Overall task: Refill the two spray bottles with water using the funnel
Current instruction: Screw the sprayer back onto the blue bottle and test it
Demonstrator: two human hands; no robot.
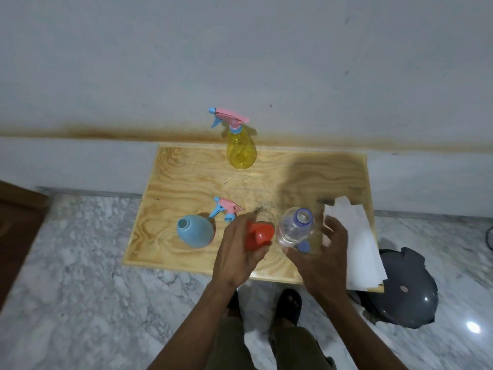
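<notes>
In the head view, my left hand (237,252) is gripping the red funnel (258,235) just below the middle of the frame, fingers wrapped around its body, its wide mouth turned up and to the right; the spout I cannot make out behind my palm. The blue spray bottle (194,231) is standing to the left of that hand on the wooden table (186,177), its round neck open and facing up, its pink and blue trigger head (226,208) lying loose on the table just behind it. So the relation that matters is this: the open neck is lying to the left of the funnel, near my left hand and well apart from my right, and the funnel's axis will, I judge, need to come upright over that neck. My right hand (320,252) is curling around the clear water bottle (294,228) at centre right, uncapped and leaning left; the fingers look spread and blurred, so I cannot tell whether they are truly clamping it. Its blue cap (303,247) is lying at its base. The yellow spray bottle (241,148) is standing at upper centre, trigger head on, farthest from both hands.
</notes>
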